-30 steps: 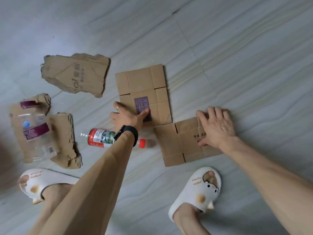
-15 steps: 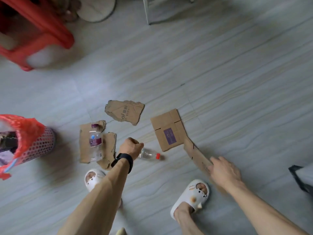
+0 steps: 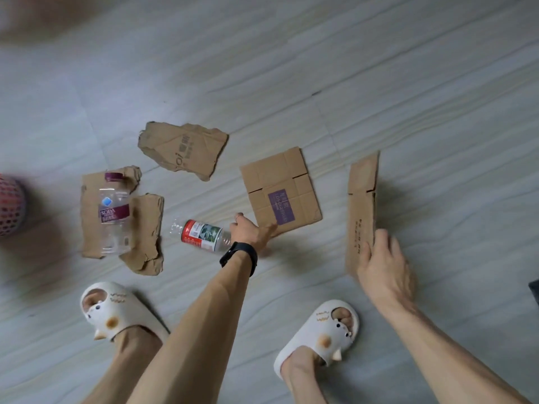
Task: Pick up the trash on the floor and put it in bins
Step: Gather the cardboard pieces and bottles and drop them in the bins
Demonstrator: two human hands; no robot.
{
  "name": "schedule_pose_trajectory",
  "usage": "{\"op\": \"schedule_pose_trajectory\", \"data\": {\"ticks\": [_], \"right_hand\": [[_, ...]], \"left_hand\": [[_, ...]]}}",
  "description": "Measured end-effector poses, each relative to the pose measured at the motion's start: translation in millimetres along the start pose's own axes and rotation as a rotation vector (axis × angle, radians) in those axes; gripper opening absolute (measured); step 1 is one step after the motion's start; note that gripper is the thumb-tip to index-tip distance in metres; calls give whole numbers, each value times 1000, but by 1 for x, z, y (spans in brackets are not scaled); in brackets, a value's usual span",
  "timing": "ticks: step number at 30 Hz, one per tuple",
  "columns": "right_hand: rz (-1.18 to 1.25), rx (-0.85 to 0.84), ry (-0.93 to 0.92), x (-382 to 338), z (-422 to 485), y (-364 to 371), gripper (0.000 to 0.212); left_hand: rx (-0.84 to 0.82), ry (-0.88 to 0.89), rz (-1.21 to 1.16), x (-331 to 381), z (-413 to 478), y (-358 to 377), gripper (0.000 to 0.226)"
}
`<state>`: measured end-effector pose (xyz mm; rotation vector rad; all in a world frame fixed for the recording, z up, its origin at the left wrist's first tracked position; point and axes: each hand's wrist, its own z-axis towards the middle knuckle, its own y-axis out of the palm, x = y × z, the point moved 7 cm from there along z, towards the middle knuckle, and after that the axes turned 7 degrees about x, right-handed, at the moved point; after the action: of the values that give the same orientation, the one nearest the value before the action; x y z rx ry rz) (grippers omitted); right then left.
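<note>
My right hand (image 3: 385, 269) grips the near end of a brown folded cardboard piece (image 3: 363, 199), which stands tilted on edge off the floor. My left hand (image 3: 250, 233), with a black watch on its wrist, pinches the near corner of a flat cardboard with a purple label (image 3: 280, 188); the thumb lies on top. A clear bottle with a red label (image 3: 201, 236) lies on the floor just left of that hand, its cap end hidden behind it. At the left edge shows a blurred pink mesh bin (image 3: 10, 208).
A torn cardboard scrap (image 3: 183, 150) lies further back. A clear soda bottle with a purple cap (image 3: 113, 211) lies on two more torn cardboard pieces (image 3: 145, 231). My feet in white slippers (image 3: 112, 313) stand near. A dark object (image 3: 535, 290) shows at the right edge.
My right hand has lifted the folded cardboard off the floor and tilted it on edge. My left hand moved from the purple label back to the labelled cardboard's near corner.
</note>
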<state>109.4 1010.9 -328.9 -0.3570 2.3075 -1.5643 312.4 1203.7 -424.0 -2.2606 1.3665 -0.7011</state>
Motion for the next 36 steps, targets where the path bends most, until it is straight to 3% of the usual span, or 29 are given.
{"op": "schedule_pose_trajectory", "data": {"ticks": [3, 6, 9, 12, 14, 16, 18, 21, 25, 29, 36], "right_hand": [[-203, -129, -148, -2, 10, 43, 22], [-213, -150, -166, 0, 10, 69, 34], [-188, -119, -230, -14, 5, 85, 29], [-223, -241, -221, -30, 3, 92, 34], [-232, -314, -116, -29, 5, 86, 39], [-205, -348, 10, -17, 4, 71, 31], [-198, -358, 38, -13, -1, 44, 16], [-228, -388, -38, -32, -18, -18, 15], [-220, -414, -61, -76, -51, -100, 21], [-192, -400, -140, -159, -95, -188, 20], [-159, -404, -214, -335, -180, -343, 24]], "left_hand": [[66, -59, -49, 4, 27, 33, 98], [165, -101, 11, 13, 49, 55, 114], [217, -120, 1, 11, 60, 64, 117], [167, -117, -27, 5, 64, 65, 94], [129, -130, -45, 2, 56, 49, 68], [117, -108, -27, 1, 42, 28, 46], [112, -58, -39, 5, 22, -2, 34], [112, 35, -43, 12, -16, -64, 20], [74, 72, 15, 9, -73, -146, 31], [44, 28, -1, 9, -136, -255, 18], [118, 302, 122, 39, -228, -509, 22]]}}
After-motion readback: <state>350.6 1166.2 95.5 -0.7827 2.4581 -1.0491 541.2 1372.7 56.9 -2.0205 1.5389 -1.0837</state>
